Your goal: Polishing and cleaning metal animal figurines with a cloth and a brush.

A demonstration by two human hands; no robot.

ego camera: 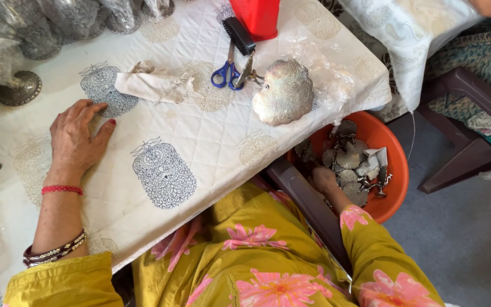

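Note:
My left hand [77,137] lies flat, fingers spread, on the white quilted cloth [200,136] covering the table, holding nothing. My right hand [326,179] reaches down into an orange tub [396,162] on the floor, among several dull metal pieces [350,162]; whether its fingers grip one is hidden. A silver scalloped metal piece [285,92] rests near the table's right edge. Blue-handled scissors [227,73] and a black brush [238,34] lie just beyond it.
A folded beige cloth [154,84] lies mid-table. A red container [257,17] stands at the far edge. Plastic-wrapped metal items [46,23] and a round metal base [19,88] crowd the far left. A dark plastic chair [473,113] stands at right.

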